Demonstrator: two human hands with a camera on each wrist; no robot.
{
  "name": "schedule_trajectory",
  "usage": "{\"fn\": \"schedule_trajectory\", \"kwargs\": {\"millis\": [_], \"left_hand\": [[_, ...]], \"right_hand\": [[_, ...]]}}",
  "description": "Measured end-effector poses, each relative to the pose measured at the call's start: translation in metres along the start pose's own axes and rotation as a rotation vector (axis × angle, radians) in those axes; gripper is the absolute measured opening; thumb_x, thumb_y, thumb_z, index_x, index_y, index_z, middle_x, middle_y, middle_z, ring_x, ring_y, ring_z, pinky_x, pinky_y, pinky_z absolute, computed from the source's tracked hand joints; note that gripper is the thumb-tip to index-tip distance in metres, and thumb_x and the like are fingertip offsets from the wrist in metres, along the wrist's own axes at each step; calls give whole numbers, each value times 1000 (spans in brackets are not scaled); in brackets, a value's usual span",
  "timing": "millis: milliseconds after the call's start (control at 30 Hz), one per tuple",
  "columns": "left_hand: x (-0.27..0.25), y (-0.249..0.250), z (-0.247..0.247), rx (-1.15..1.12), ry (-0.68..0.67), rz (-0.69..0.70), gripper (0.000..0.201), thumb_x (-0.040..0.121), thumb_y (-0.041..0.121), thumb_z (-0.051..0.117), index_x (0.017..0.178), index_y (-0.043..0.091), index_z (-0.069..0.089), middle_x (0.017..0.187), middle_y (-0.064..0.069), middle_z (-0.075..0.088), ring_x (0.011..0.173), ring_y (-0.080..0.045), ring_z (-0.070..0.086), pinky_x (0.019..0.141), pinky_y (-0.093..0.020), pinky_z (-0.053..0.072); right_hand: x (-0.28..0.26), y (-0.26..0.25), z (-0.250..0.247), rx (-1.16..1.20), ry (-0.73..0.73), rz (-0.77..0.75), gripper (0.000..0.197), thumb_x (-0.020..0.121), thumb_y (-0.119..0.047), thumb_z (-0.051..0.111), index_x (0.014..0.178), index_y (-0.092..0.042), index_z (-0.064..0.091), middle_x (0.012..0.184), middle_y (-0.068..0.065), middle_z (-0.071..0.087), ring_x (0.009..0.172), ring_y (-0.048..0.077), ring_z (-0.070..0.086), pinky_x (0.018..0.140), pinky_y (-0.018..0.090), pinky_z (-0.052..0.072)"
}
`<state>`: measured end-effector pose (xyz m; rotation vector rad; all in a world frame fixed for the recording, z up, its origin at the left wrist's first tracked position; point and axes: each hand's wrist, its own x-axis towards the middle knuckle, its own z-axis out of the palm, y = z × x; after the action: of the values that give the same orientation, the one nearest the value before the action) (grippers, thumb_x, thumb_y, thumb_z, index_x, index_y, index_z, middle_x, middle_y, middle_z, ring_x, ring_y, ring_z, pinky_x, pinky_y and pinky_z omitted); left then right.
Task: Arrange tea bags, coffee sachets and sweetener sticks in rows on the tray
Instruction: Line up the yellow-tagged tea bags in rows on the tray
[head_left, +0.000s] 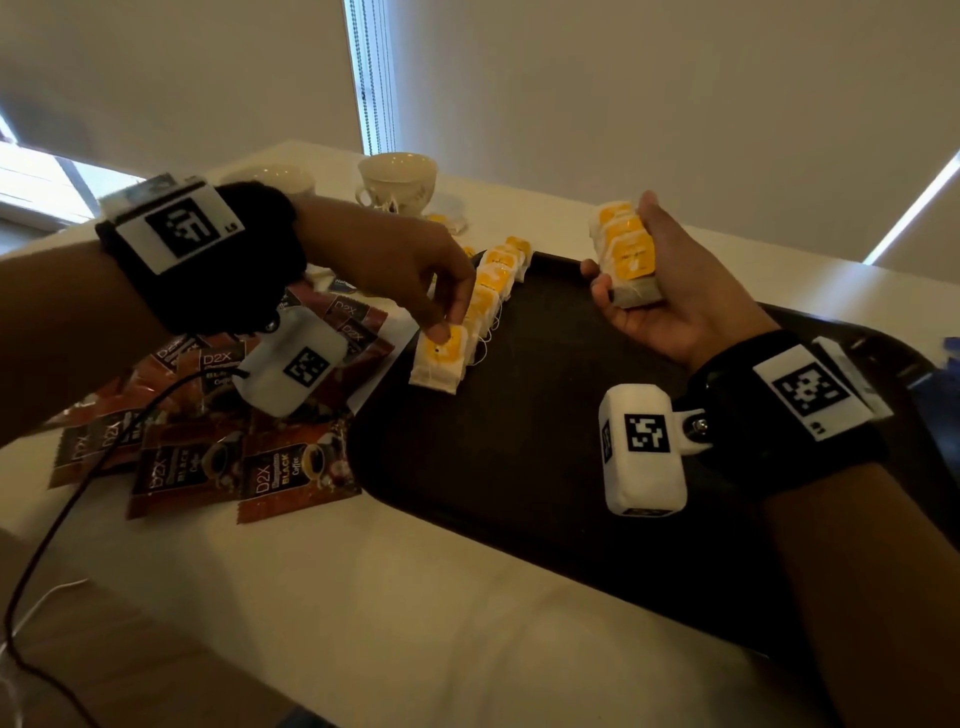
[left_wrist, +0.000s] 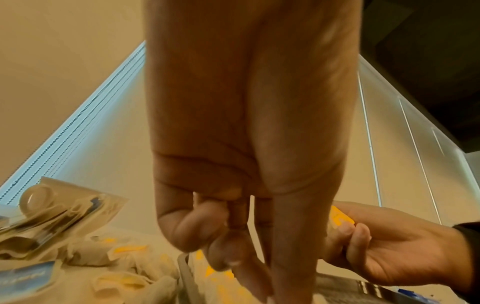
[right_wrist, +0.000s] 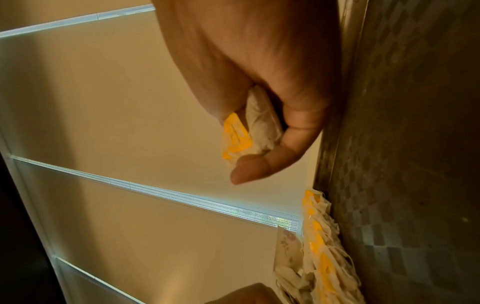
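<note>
A dark tray (head_left: 519, 441) lies on the white table. A row of yellow-tagged tea bags (head_left: 491, 280) runs along its left edge. My left hand (head_left: 441, 330) reaches down and pinches the nearest tea bag (head_left: 436, 366) at its tag; in the left wrist view the left hand's fingers (left_wrist: 241, 257) curl downward. My right hand (head_left: 623, 244) hovers over the tray's far side and grips a stack of tea bags (head_left: 631, 257), which also shows as the stack of tea bags (right_wrist: 249, 131) between thumb and fingers. Brown coffee sachets (head_left: 208, 457) lie spread left of the tray.
Two pale teacups (head_left: 397, 182) stand at the table's back, with loose tea bags (head_left: 449, 221) beside them. A blue-and-white packet (head_left: 340, 285) lies behind the sachets. A dark cable (head_left: 52, 525) trails over the table's near left.
</note>
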<state>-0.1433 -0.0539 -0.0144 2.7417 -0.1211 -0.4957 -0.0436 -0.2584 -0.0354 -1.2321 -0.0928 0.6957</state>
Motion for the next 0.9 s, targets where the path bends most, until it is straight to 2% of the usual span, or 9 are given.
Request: {"fn": "schedule_trajectory", "kwargs": {"millis": [133,233,367,500,600,700,800,900], "left_hand": [[6,0,7,62,71,-17,15,80,24,72,91,23,62,85,12,59,66,18,49,60,1,35],[4,4,10,114,95,11,17,78,27,73,87,27,58,83,13,57,68,17,47,61,1,36],[2,11,13,187,28,2,17,78,27,73,82,32,57,79,15,57,67,20,48,61,2,35],[7,10,19,224,-43,-19,13,85,11,65,88,23,62,78,17,58,62,22,51,58,0,38],[4,18,11,199,-34,11,10,85,12,66,86,22,65,81,15,63,65,19,53,58,0,38],[0,35,-7,92,167,91,6,83,23,69,86,22,64,81,16,63,72,18,54,64,2,36],[6,52,-17,-52,476,211,16,80,33,71,87,21,65,82,13,64,70,11,56,66,-1,39],[18,63,-16,-130,660,259,23,77,41,72,88,23,63,80,13,63,67,5,57,65,-7,43]], "right_hand": [[-1,-1,1,-12,0,5,40,93,-51,47,98,-13,58,79,8,58,69,14,58,44,20,49],[0,1,1,-19,0,9,41,92,-51,47,100,-13,58,80,9,59,67,15,57,44,21,49],[-1,1,2,-22,-6,14,43,92,-51,47,105,-12,57,81,10,59,67,14,57,44,20,49],[-2,1,3,-33,-9,23,42,92,-52,47,102,-12,57,80,11,58,63,14,56,43,21,49],[-1,2,3,-33,-18,22,42,91,-53,47,100,-12,58,80,11,58,60,14,55,43,21,49],[-3,2,5,-24,-30,27,42,91,-53,48,98,-12,58,79,11,59,59,15,54,44,21,49],[-5,4,8,-14,-44,34,41,92,-52,47,97,-13,59,76,11,60,55,14,55,44,21,49],[-7,4,11,-6,-62,26,40,93,-51,46,92,-14,61,72,10,61,55,13,56,45,21,50]]}}
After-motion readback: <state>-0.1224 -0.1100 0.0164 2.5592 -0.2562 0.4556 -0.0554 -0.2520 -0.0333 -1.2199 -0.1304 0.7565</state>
